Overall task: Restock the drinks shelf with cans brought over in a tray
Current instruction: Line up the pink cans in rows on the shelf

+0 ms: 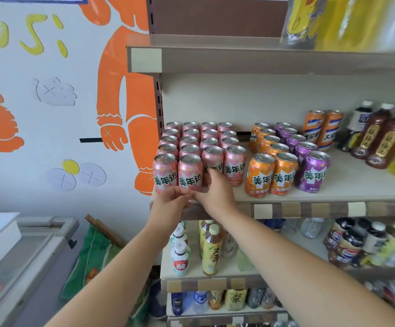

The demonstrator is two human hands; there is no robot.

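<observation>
Pink cans stand in several rows at the left end of the middle shelf. Both my hands are at the front row, low on the second pink can from the left. My left hand curls its fingers round that can's base from below left. From the right, my right hand holds the can's lower side, with one digit raised against the neighbouring pink can. The can stands upright on the shelf edge. No tray is in view.
Orange cans and purple cans stand right of the pink block, with taller orange cans and dark bottles behind. Bottles fill the lower shelves. A painted wall and a freezer chest are on the left.
</observation>
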